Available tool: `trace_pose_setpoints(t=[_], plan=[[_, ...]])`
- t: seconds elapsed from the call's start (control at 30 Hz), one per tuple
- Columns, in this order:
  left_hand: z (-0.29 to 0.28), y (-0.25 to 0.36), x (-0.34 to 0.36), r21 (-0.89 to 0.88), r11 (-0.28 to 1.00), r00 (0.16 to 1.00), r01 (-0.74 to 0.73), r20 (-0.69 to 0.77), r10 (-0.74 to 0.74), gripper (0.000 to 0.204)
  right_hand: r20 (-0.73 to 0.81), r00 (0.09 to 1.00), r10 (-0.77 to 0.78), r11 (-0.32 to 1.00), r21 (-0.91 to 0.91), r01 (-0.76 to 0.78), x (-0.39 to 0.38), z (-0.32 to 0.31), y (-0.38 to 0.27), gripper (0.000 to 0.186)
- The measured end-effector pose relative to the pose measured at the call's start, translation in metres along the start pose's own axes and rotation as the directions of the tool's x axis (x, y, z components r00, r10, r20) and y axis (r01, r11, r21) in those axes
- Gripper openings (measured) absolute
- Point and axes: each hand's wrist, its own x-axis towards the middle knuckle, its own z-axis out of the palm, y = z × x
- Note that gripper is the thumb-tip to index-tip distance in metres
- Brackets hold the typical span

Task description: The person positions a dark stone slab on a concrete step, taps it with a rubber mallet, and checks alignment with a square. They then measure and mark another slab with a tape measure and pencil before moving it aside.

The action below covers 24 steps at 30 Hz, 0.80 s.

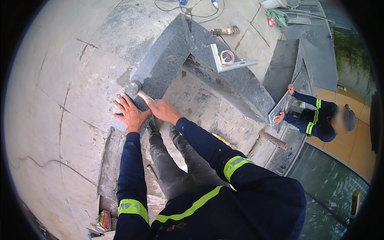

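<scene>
My left hand (131,114) lies with fingers spread on the near end of a dark speckled stone slab (160,60). My right hand (164,109) grips the pale handle of a mallet (134,88) whose round grey head is just beyond my left fingertips, over the slab. Farther along the stone ledge, a metal square (239,65) lies with a roll of tape (227,58) beside its corner.
A co-worker (328,120) holds a panel at the right. An angle grinder (225,31), cables and a green bag (278,17) are at the back. A rolled tube (272,140) and yellow tool (221,139) lie right of my legs; a glass panel (320,188) is lower right.
</scene>
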Motion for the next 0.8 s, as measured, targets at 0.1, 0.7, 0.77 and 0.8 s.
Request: trace_pose_setpoints(t=[0.1, 0.7, 0.77, 0.8], plan=[[0.001, 0.024, -0.002, 0.028, 0.999, 1.000, -0.019, 0.003, 0.019, 0.133, 0.013, 1.000, 0.016, 1.000, 0.019, -0.016, 0.000, -0.007, 0.005, 0.076], [-0.015, 0.028, 0.017, 0.075, 0.994, 0.989, 0.075, 0.124, -0.084, 0.174, -0.121, 0.985, -0.120, 0.993, -0.034, 0.116, 0.003, -0.024, 0.000, 0.068], [-0.016, 0.028, 0.013, 0.075, 0.994, 0.992, 0.075, 0.096, -0.082, 0.177, -0.188, 0.961, -0.204, 0.979, -0.029, 0.202, 0.001, -0.023, 0.007, 0.069], [-0.017, 0.028, 0.010, 0.073, 0.994, 0.991, 0.080, 0.102, -0.087, 0.177, -0.181, 0.969, -0.167, 0.986, -0.035, 0.163, -0.002, -0.022, 0.009, 0.070]])
